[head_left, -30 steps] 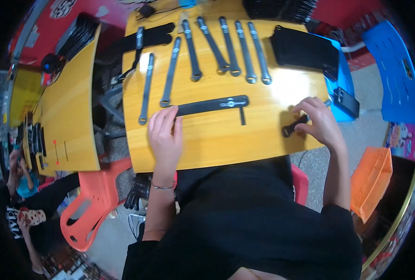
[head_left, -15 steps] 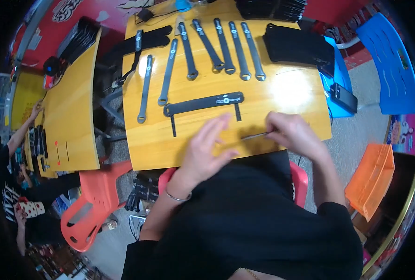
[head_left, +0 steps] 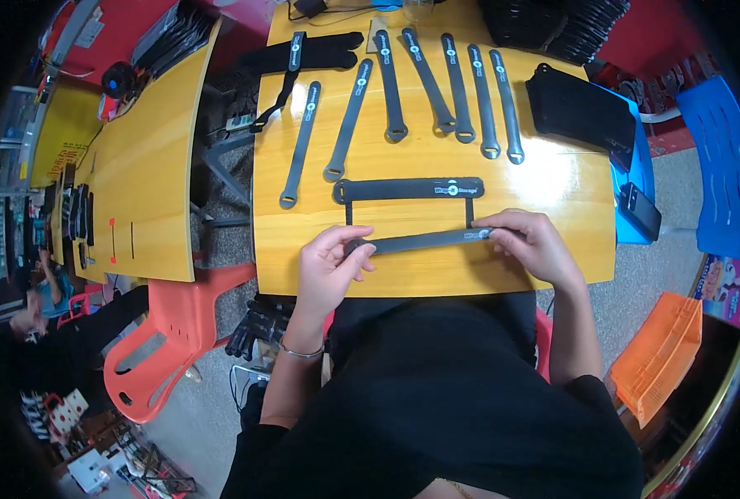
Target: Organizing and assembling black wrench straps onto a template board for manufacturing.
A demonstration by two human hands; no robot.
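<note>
A narrow dark grey strap [head_left: 424, 242] with white print near its right end is stretched level between my two hands, just above the table's near part. My left hand [head_left: 330, 264] pinches its rounded left end, and my right hand [head_left: 539, 248] grips the printed right end between thumb and fingers. Just beyond it lies a wider black strap [head_left: 395, 190], flat, its slotted end to the left. Two short black lines, one the left line [head_left: 349, 214], run from that strap toward me. Farther back, several grey straps [head_left: 393, 87] are spread in a fanned row.
Black flat pieces [head_left: 324, 56] lie at the back left. A black stack [head_left: 582, 114] sits at the table's right, near a black box-shaped device [head_left: 639, 212] on blue plastic. A red chair [head_left: 174, 333] stands left, an orange basket [head_left: 657, 358] right. Another person is at the far left.
My left hand has taken hold of the strap's left end. The strap, earlier in my right hand alone, is now drawn out between both hands. The whole view has shifted.
</note>
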